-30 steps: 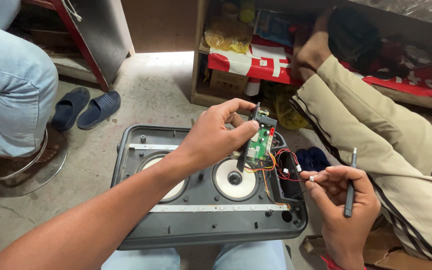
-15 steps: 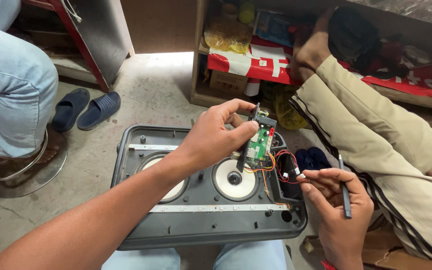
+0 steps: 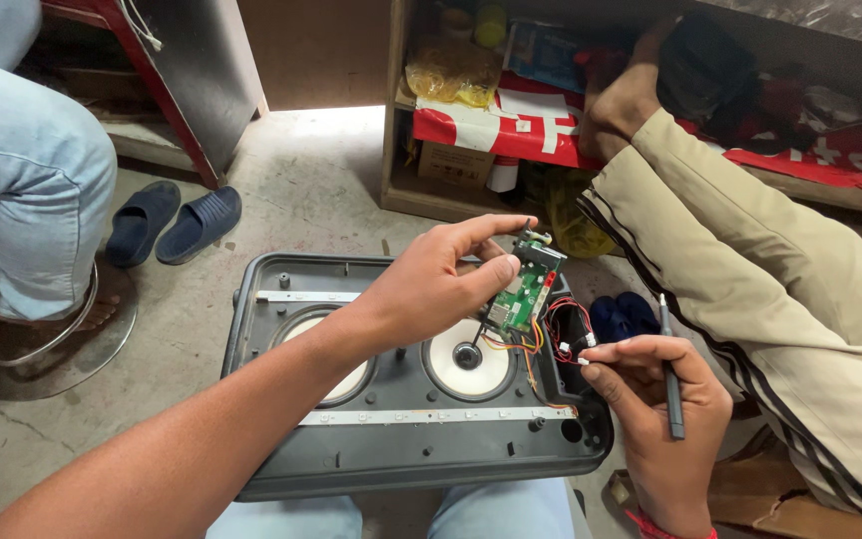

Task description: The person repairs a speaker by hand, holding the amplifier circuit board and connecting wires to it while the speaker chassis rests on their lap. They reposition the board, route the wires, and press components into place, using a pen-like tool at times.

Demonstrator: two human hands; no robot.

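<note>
A pair of dark blue slippers [image 3: 172, 222] lies on the concrete floor [image 3: 321, 180] beside a seated person's jeans leg [image 3: 32, 170]. A red-draped wooden shelf [image 3: 511, 120] stands behind.

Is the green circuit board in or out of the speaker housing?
Out: the left hand holds the green circuit board above the speaker housing, joined only by wires.

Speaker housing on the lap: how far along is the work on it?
Done: the grey speaker housing lies open, both cones exposed. In hand: left hand lifts the green circuit board; right hand pinches its wires, holding a screwdriver. Left: board remains wired, unseated.
</note>
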